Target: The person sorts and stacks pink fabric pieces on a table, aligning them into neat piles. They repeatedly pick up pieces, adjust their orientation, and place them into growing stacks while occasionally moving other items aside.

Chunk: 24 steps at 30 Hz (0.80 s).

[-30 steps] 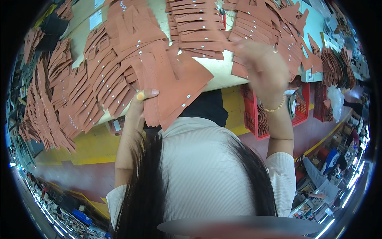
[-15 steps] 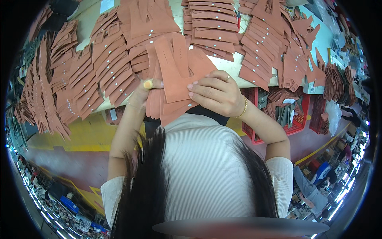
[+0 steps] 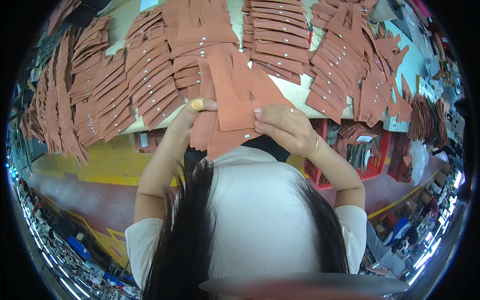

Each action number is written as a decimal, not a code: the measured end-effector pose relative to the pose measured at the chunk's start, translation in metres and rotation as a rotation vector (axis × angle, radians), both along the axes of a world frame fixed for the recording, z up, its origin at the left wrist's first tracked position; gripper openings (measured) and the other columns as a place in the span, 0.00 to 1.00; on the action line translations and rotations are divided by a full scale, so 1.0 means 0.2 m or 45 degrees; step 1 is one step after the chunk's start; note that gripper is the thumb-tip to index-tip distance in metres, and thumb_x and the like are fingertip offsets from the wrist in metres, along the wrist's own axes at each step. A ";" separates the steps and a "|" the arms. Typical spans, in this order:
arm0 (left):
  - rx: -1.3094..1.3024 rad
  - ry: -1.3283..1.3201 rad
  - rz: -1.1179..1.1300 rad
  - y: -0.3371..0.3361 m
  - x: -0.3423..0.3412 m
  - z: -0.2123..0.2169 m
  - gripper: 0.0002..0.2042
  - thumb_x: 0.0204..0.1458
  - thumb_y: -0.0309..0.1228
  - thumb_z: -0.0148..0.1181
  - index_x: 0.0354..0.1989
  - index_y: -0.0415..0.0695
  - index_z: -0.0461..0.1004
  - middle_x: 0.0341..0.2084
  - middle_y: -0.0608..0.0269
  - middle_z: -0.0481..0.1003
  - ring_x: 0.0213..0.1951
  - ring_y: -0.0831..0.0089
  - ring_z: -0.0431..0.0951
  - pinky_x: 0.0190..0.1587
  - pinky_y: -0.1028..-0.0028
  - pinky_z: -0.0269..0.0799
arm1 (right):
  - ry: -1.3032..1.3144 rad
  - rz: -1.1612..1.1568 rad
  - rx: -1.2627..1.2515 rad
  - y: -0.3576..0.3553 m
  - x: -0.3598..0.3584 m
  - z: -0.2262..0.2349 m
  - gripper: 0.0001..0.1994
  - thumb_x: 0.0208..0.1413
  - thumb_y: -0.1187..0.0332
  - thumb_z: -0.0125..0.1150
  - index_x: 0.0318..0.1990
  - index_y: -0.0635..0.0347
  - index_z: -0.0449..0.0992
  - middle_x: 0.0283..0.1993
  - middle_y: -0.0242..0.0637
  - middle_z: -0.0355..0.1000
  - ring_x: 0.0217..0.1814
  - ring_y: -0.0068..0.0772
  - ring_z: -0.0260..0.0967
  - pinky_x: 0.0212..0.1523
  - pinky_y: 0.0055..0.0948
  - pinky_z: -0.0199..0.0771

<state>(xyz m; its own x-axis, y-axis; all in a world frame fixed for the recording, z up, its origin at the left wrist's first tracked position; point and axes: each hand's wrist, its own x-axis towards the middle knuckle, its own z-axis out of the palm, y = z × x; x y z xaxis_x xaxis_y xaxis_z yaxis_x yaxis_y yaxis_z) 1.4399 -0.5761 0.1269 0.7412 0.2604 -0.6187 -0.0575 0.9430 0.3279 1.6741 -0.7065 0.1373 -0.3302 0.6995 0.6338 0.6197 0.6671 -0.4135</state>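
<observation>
My left hand (image 3: 192,112) grips the left edge of a stack of orange-brown leather cut pieces (image 3: 227,107) held in front of my chest. A yellow cover sits on its thumb. My right hand (image 3: 282,125), with a ring and a gold bracelet, rests its fingers on the top piece of that stack and holds its right side. The pieces are flat, with small white stickers and rows of punched holes. The stack hangs over the near edge of the pale table (image 3: 295,92).
Many fanned rows of the same leather pieces (image 3: 150,75) cover the table. Glove-shaped cutouts (image 3: 370,60) lie at the right. A red crate (image 3: 372,160) with pieces stands under the table's right side. Yellow floor marking (image 3: 105,165) lies at the left.
My right hand came back from the rows on the table and settled on the held stack. The stack shifted closer to the middle, with both hands now on it.
</observation>
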 end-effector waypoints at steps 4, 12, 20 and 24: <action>-0.038 0.022 0.019 -0.03 0.00 -0.01 0.39 0.46 0.28 0.61 0.69 0.37 0.55 0.59 0.41 0.68 0.58 0.52 0.74 0.63 0.58 0.71 | -0.021 0.054 -0.027 0.00 0.01 0.02 0.12 0.45 0.73 0.68 0.38 0.69 0.80 0.47 0.46 0.77 0.47 0.44 0.79 0.47 0.38 0.82; -0.076 -0.084 -0.012 -0.08 -0.01 0.00 0.40 0.48 0.29 0.58 0.71 0.38 0.50 0.61 0.40 0.66 0.60 0.51 0.72 0.65 0.56 0.70 | -0.063 0.079 -0.215 -0.02 0.04 0.08 0.14 0.49 0.72 0.71 0.42 0.71 0.79 0.56 0.49 0.75 0.46 0.42 0.80 0.43 0.32 0.83; 0.071 -0.014 0.048 -0.13 -0.06 -0.03 0.39 0.41 0.29 0.62 0.67 0.34 0.59 0.58 0.42 0.70 0.58 0.52 0.75 0.64 0.58 0.70 | -0.148 0.111 -0.259 0.01 -0.01 0.16 0.13 0.48 0.76 0.68 0.43 0.68 0.78 0.52 0.44 0.76 0.44 0.39 0.79 0.42 0.32 0.82; 0.048 0.019 0.141 -0.16 -0.16 -0.01 0.35 0.48 0.27 0.60 0.67 0.33 0.57 0.59 0.44 0.69 0.59 0.54 0.74 0.65 0.60 0.69 | -0.047 0.052 -0.419 0.09 -0.03 0.24 0.09 0.51 0.76 0.67 0.40 0.66 0.80 0.47 0.41 0.78 0.44 0.39 0.79 0.42 0.31 0.81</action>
